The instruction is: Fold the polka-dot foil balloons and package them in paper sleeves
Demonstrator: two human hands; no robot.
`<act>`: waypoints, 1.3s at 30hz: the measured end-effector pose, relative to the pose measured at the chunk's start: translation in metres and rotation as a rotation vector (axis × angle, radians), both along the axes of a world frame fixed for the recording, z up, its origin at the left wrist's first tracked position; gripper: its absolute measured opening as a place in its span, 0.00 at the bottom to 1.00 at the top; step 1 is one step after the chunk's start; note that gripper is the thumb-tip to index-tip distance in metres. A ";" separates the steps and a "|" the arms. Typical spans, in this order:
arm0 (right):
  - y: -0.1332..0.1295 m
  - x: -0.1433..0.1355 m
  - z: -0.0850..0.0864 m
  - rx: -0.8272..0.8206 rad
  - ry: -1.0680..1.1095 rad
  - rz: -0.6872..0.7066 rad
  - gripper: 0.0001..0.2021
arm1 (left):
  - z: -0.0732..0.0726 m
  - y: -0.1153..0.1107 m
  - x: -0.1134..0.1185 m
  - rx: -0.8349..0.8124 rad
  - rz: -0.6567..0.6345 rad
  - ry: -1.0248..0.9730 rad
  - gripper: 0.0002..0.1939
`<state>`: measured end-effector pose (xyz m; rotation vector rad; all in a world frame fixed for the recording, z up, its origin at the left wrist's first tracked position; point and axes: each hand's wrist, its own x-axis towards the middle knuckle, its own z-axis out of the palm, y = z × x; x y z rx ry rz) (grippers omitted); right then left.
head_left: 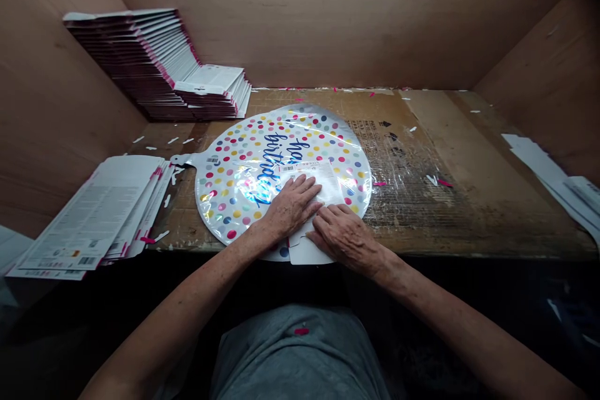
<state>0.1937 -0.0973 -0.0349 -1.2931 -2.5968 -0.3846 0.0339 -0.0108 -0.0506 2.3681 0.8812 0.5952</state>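
I see one flat, round, shiny white foil balloon (229, 165) with coloured dots and blue lettering, lying mid-bench on brown cardboard (407, 212), its tail pointing left. A printed white paper card (329, 179) rests on its near right part. The person's left hand (293, 206) lies flat across the card, fingers slightly apart; the right hand (344, 234) curls at the card's near right edge, and I can't tell whether it pinches anything. To work the card well, I'd keep the left palm steady, line up the edges and press lightly, so the foil doesn't crease. My count: one balloon, one card under the hands, and two piles of white-and-magenta printed cards at left, one far (157, 69), one near (84, 215), each too tightly layered to number.
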 end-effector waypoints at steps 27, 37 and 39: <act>-0.025 0.024 -0.002 -0.351 0.763 -0.300 0.13 | 0.010 -0.069 -0.033 -0.233 0.347 -0.239 0.12; -0.036 0.025 -0.012 -0.114 0.489 -0.141 0.11 | 0.003 -0.080 -0.032 -0.016 0.229 -0.127 0.08; -0.032 0.022 -0.012 -0.172 0.561 -0.237 0.11 | 0.000 -0.078 -0.026 -0.031 0.336 -0.128 0.10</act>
